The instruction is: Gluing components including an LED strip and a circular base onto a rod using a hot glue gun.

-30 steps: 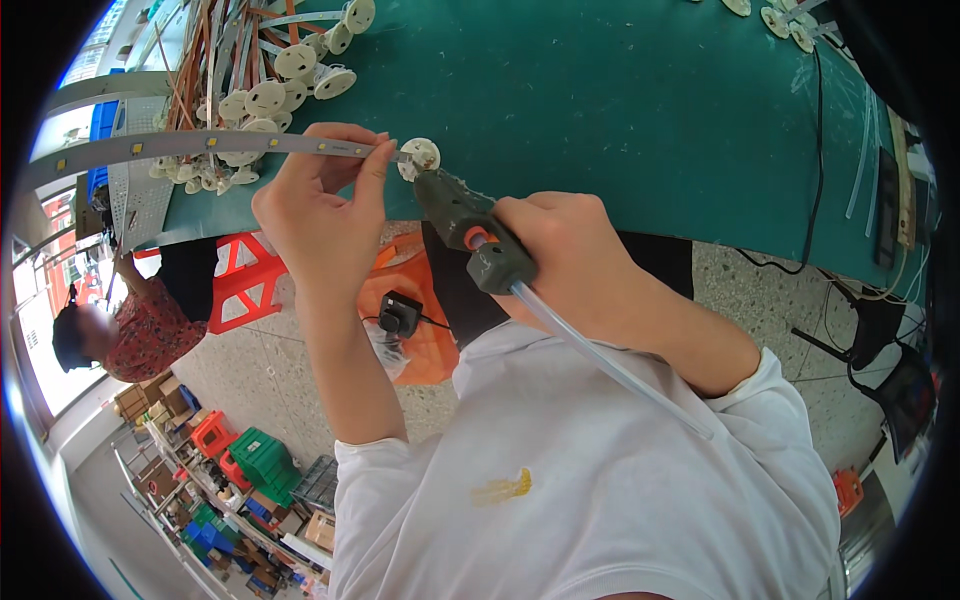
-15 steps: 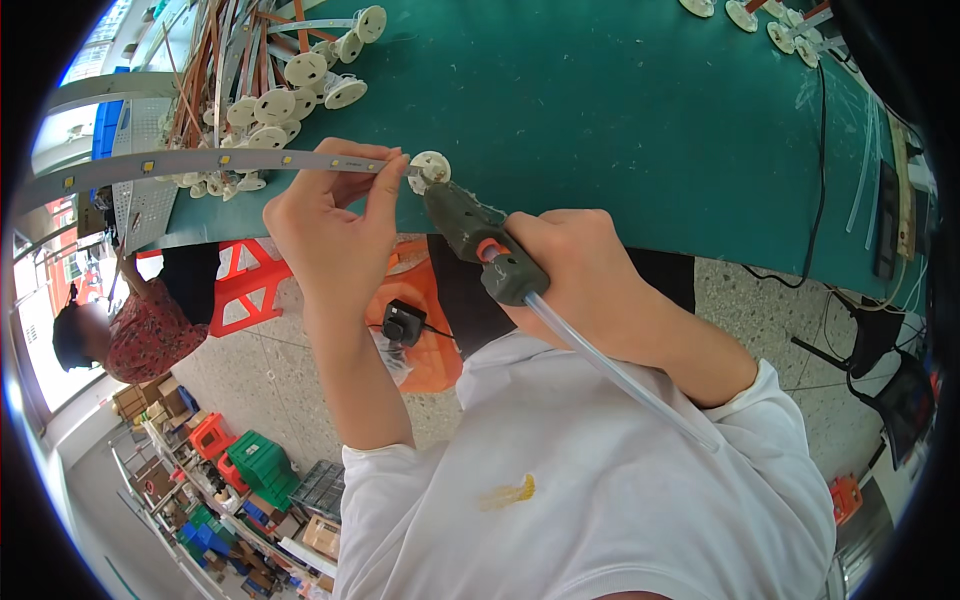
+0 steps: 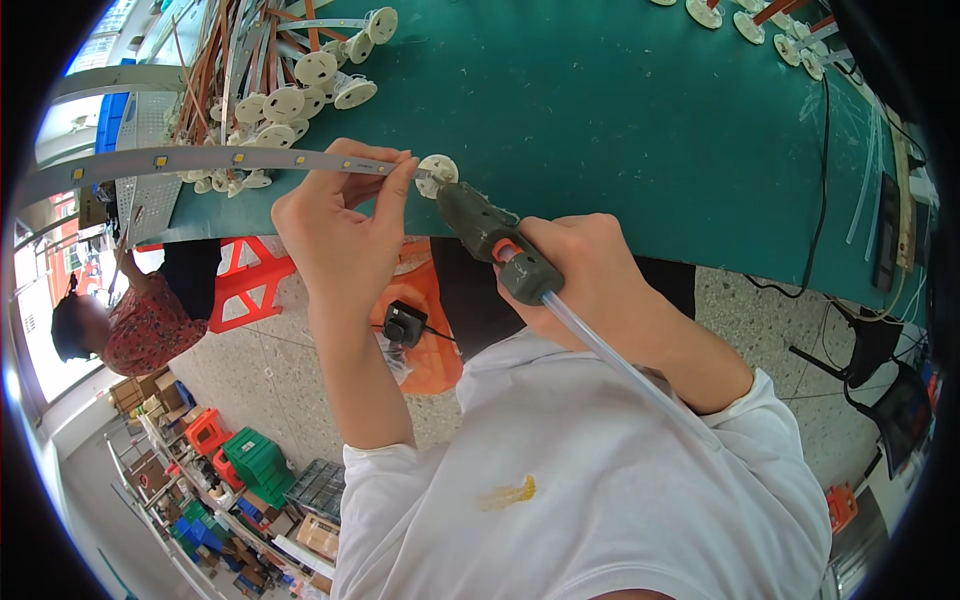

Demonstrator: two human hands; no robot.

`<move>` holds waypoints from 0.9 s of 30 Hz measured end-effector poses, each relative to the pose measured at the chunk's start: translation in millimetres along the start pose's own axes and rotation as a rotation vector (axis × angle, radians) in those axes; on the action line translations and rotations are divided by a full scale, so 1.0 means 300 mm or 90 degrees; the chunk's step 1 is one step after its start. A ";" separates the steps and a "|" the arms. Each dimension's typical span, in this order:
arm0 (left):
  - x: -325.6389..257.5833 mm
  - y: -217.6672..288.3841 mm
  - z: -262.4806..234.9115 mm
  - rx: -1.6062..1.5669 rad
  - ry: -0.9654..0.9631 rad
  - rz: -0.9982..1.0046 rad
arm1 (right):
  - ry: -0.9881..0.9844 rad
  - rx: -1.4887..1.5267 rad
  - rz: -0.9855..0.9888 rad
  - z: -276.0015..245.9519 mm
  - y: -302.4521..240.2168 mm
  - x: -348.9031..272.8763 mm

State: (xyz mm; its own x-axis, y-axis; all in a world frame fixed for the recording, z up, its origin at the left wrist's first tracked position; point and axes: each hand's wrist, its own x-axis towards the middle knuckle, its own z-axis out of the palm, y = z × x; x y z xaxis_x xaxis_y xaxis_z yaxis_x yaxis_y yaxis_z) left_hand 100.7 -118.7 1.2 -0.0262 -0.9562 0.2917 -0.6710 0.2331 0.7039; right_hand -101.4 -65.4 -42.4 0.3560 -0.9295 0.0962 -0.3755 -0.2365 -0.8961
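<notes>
Near the upper centre of the frame, one white disc (image 3: 437, 172) sits at the end of one light strip (image 3: 200, 161), pinched between the left hand's (image 3: 345, 230) thumb and fingers, forearm upright. The right hand (image 3: 585, 262), forearm slanting up-left, grips one glue gun (image 3: 478, 222) holding one clear stick (image 3: 625, 370).
</notes>
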 end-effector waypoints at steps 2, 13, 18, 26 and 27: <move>-0.002 0.004 -0.001 -0.001 0.000 -0.006 | -0.004 0.011 0.007 0.000 0.000 -0.002; 0.000 0.009 -0.006 0.013 -0.033 -0.033 | -0.009 -0.023 -0.014 -0.004 0.001 0.001; 0.002 -0.003 -0.001 0.001 -0.002 -0.010 | 0.001 -0.006 -0.022 0.002 0.012 0.005; 0.001 0.013 -0.009 0.021 -0.033 -0.044 | -0.008 -0.024 -0.035 0.009 0.017 0.012; 0.002 0.013 -0.009 0.017 -0.032 -0.047 | -0.007 -0.034 -0.041 0.011 0.017 0.013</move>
State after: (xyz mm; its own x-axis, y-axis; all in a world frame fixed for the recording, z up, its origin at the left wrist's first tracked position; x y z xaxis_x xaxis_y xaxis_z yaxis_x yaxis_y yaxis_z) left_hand 100.2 -117.9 5.9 -0.0124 -0.9785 0.2060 -0.6917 0.1572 0.7049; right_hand -98.9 -69.3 -48.0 0.3907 -0.9087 0.1473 -0.3966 -0.3106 -0.8638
